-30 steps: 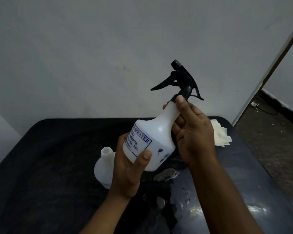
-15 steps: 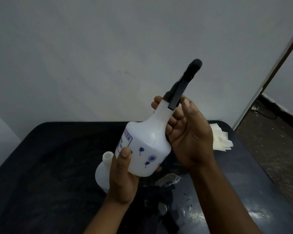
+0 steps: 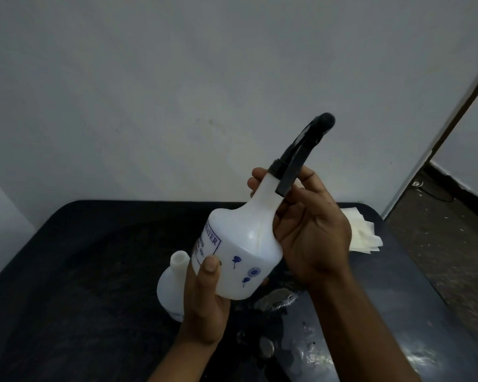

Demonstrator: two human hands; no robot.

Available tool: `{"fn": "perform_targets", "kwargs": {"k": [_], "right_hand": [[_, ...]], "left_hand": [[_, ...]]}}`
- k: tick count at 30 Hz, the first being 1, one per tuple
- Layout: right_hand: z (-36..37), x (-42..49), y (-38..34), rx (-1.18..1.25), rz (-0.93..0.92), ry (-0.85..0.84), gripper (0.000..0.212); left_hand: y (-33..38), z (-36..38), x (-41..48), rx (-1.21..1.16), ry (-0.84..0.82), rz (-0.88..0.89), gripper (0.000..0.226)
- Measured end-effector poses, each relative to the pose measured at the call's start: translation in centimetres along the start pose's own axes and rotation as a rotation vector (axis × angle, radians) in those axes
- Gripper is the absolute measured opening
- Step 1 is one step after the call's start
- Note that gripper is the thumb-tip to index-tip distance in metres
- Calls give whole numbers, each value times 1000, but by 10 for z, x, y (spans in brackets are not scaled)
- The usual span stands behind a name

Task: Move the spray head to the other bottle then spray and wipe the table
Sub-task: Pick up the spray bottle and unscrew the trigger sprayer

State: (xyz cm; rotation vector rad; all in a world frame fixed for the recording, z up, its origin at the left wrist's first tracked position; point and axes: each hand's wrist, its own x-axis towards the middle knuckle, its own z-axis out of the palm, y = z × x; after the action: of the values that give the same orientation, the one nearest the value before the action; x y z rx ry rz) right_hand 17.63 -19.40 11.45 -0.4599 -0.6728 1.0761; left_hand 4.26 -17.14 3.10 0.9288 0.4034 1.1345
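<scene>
Black spray head (image 3: 304,150) just above right hand (image 3: 312,232) grip clamped on bottle (image 3: 243,244) neck, left hand (image 3: 204,301) clasping base.

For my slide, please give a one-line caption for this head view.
Left hand steadies white spray bottle while right hand grips its neck below black spray head.

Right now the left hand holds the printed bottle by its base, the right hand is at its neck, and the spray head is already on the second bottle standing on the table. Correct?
Not quite. The head view shows the black spray head still on the printed bottle, held by the left hand and right hand. The second bottle on the table has a bare neck.
</scene>
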Motion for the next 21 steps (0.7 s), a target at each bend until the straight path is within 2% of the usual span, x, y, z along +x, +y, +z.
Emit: {"fn": "perform_targets", "kwargs": {"k": [4, 8, 10, 12, 17, 21], "right_hand": [[-1, 0, 3, -68, -22, 24, 21], [2, 1, 6, -105, -41, 126, 36], [1, 2, 8, -86, -31, 157, 32], [-2, 2, 8, -45, -31, 157, 30], [-3, 3, 7, -35, -14, 122, 42], [-4, 2, 9, -83, -50, 121, 34]], "left_hand": [[-3, -2, 1, 20, 11, 19, 71], [-4, -2, 0, 27, 17, 14, 72], [-4, -2, 0, 33, 26, 11, 72], [-5, -1, 0, 44, 28, 14, 71], [-8, -1, -1, 59, 35, 45, 72], [-11, -3, -1, 55, 29, 40, 71]]}}
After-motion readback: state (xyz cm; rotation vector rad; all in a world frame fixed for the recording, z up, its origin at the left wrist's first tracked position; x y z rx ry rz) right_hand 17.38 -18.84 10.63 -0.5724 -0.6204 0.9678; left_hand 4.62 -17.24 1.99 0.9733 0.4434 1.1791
